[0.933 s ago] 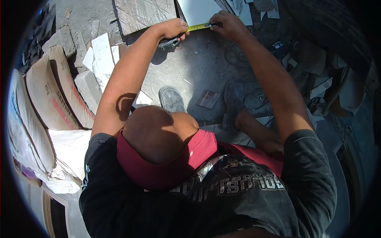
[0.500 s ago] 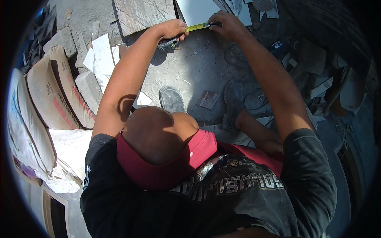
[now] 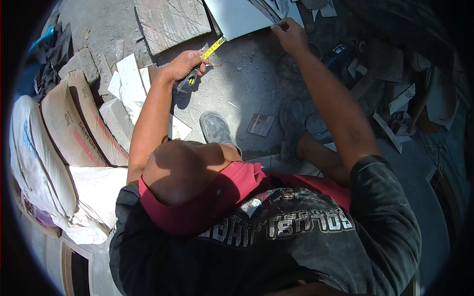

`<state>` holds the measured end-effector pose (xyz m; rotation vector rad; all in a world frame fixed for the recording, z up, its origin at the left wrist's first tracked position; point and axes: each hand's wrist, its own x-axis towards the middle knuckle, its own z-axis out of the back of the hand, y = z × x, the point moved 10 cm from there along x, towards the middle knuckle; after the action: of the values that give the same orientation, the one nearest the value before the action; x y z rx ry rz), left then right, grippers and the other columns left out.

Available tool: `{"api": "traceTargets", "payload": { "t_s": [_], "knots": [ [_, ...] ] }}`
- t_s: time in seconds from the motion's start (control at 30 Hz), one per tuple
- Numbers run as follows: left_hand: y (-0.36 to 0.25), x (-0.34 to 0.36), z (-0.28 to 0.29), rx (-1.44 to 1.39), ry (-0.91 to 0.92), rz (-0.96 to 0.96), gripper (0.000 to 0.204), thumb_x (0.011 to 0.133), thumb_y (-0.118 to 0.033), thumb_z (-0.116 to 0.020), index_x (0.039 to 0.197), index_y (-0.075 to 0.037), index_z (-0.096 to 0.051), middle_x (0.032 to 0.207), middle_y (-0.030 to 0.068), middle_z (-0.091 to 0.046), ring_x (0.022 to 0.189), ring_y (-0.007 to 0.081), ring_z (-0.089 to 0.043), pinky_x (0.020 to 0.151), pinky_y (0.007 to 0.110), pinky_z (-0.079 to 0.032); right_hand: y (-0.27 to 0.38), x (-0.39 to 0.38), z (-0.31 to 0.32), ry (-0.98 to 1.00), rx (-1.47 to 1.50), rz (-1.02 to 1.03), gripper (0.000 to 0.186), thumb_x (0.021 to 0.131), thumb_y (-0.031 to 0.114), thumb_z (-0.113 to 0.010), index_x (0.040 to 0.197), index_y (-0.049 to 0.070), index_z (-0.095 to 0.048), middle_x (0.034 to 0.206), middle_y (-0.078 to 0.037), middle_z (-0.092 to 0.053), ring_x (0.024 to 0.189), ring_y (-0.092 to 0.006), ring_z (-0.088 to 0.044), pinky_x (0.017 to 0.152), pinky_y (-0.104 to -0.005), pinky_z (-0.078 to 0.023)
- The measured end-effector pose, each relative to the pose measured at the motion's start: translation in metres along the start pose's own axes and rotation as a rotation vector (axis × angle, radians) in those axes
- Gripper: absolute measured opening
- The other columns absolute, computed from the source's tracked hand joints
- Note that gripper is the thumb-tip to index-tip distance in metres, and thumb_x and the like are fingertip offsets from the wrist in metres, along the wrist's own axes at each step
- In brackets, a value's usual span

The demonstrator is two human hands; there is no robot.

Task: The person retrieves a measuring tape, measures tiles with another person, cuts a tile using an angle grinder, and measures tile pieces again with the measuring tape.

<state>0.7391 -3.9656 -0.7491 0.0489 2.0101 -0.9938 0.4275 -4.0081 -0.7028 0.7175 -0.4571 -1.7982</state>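
My left hand (image 3: 185, 64) is closed round a dark tape measure (image 3: 188, 82). Its short yellow blade (image 3: 213, 49) sticks out toward the near left corner of a white flat panel (image 3: 236, 20) on the ground. The blade's end appears to be at that corner. My right hand (image 3: 293, 37) is over the panel's near right edge, its fingers pinched together; whatever they hold is too small to make out. Thin strips and cut pieces (image 3: 276, 9) lie on the panel's far right part.
A rough slab (image 3: 173, 22) lies left of the panel. Filled sacks (image 3: 69, 123) and white offcuts (image 3: 129, 79) are on the left. A blue power tool (image 3: 335, 55) and scattered broken pieces (image 3: 402, 98) lie at right. A small brownish tile (image 3: 260, 124) lies between my feet.
My left hand has moved left and nearer with the tape measure, and its blade now slants up to the panel's corner. My right hand has left the blade and shifted right.
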Motion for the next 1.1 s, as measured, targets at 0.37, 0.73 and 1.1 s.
{"api": "traceTargets", "payload": {
  "t_s": [0.37, 0.73, 1.1],
  "knots": [
    [0.005, -0.051, 0.001, -0.068, -0.126, -0.003, 0.016, 0.094, -0.018, -0.050, 0.094, -0.003, -0.057, 0.071, 0.0019, -0.059, 0.063, 0.0087, -0.056, 0.062, 0.021, -0.048, -0.004, -0.015, -0.030, -0.067, 0.432, -0.341, 0.036, 0.079, 0.019, -0.074, 0.107, 0.002, -0.059, 0.087, -0.010, -0.067, 0.078, -0.0195, -0.066, 0.071, -0.0350, -0.052],
    [0.011, -0.084, 0.013, -0.089, -0.158, -0.130, 0.018, 0.095, -0.020, -0.051, 0.094, -0.003, -0.056, 0.073, 0.0024, -0.059, 0.063, 0.0094, -0.055, 0.061, 0.024, -0.048, -0.007, -0.024, -0.053, 0.030, 0.766, -0.520, 0.035, 0.088, 0.017, -0.068, 0.115, 0.002, -0.052, 0.093, -0.006, -0.063, 0.082, -0.0138, -0.063, 0.068, -0.0263, -0.054],
    [0.019, -0.109, 0.015, -0.104, -0.216, -0.148, 0.020, 0.096, -0.023, -0.050, 0.095, -0.003, -0.056, 0.074, 0.0019, -0.059, 0.066, 0.0095, -0.054, 0.063, 0.023, -0.047, 0.004, -0.038, -0.068, 0.127, 1.108, -0.503, 0.018, 0.093, 0.011, -0.058, 0.109, 0.004, -0.053, 0.102, -0.006, -0.060, 0.087, -0.0177, -0.062, 0.071, -0.0286, -0.057]
  ]
}}
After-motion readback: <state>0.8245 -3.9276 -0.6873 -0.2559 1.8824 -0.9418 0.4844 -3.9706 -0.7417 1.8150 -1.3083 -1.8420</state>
